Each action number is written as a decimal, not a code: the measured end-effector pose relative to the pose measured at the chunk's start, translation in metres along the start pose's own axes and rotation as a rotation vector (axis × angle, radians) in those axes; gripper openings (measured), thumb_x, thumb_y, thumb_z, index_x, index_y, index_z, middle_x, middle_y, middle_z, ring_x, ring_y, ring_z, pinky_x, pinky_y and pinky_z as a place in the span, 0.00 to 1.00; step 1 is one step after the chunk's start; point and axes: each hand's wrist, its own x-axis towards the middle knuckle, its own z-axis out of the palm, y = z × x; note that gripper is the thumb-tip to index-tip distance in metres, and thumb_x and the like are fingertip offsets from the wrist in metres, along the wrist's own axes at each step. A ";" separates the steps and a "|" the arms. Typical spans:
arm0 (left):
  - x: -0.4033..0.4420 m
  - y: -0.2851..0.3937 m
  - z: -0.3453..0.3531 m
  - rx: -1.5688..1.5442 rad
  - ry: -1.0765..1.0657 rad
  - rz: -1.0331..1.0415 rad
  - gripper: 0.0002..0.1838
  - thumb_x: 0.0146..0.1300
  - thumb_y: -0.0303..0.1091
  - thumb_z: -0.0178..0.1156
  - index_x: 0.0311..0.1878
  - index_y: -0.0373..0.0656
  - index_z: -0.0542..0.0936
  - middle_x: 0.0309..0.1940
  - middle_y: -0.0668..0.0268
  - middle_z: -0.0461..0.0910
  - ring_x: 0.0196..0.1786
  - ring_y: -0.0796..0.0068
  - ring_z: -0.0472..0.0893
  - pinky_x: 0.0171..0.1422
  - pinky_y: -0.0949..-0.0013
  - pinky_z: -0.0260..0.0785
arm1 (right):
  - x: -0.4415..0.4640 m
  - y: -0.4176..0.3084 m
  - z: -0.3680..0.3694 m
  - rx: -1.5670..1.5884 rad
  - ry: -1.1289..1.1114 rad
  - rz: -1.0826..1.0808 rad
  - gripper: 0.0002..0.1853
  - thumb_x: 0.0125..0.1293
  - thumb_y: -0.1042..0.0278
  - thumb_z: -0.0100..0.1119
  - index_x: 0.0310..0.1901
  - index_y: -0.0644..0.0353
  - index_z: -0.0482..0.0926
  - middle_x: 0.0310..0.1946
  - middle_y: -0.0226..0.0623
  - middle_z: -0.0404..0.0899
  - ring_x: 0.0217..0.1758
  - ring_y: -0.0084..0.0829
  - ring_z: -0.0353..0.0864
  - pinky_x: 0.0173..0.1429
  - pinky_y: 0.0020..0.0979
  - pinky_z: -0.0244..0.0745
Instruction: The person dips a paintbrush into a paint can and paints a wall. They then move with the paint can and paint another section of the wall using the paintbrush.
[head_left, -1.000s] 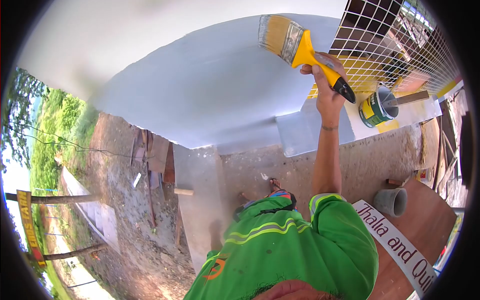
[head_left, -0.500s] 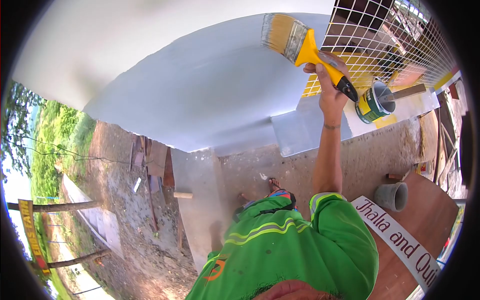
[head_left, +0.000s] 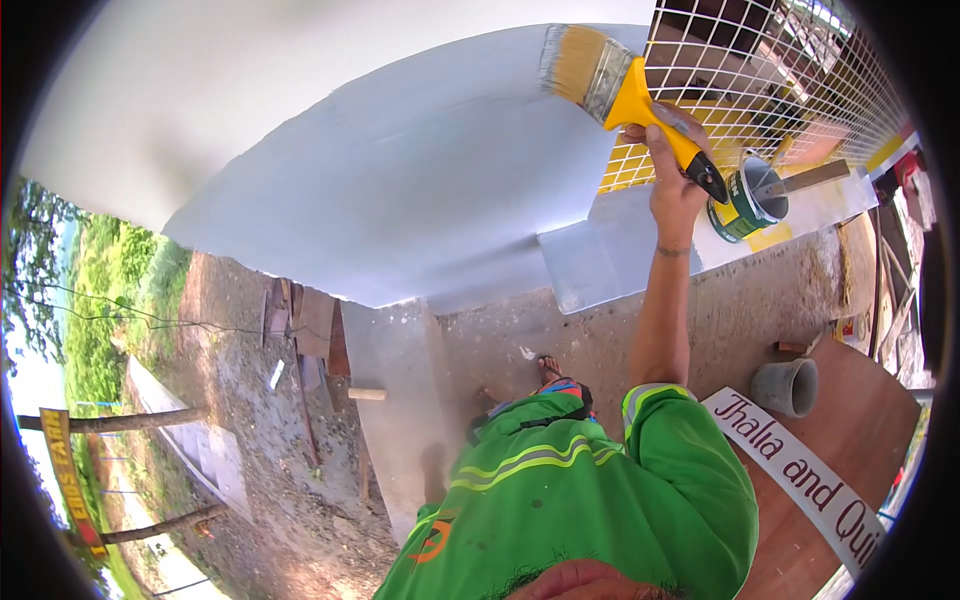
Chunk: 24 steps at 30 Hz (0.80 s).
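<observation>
My right hand point(head_left: 678, 150) grips a wide paintbrush point(head_left: 630, 95) by its yellow and black handle. Pale bristles point up and left, in front of a wall painted light grey-blue point(head_left: 400, 180) below a whiter area. Near my wrist, a green and yellow paint can point(head_left: 735, 208) rests on a ledge point(head_left: 712, 245), with a flat wooden stick point(head_left: 815, 178) across its mouth. At my left side only a blurred bit of my left arm point(head_left: 434, 480) shows below the sleeve; its fingers cannot be made out.
White wire mesh point(head_left: 700, 60) borders the wall on the right. A grey bucket point(head_left: 785, 388) stands beside a lettered white sign point(head_left: 790, 470) on a brown board point(head_left: 870, 400). To the left are dirt ground, wooden boards point(head_left: 315, 325) and a yellow sign point(head_left: 68, 480) on poles.
My right hand and the paintbrush have shifted slightly to the right. The paint can and the wall look the same.
</observation>
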 end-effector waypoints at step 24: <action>-0.014 0.032 0.002 -0.033 0.004 -0.167 0.25 0.67 0.46 0.45 0.59 0.38 0.70 0.53 0.58 0.78 0.51 0.63 0.77 0.54 0.60 0.69 | 0.005 0.011 -0.029 -0.041 0.072 0.036 0.11 0.63 0.80 0.57 0.47 0.69 0.76 0.48 0.46 0.76 0.40 0.34 0.84 0.46 0.30 0.82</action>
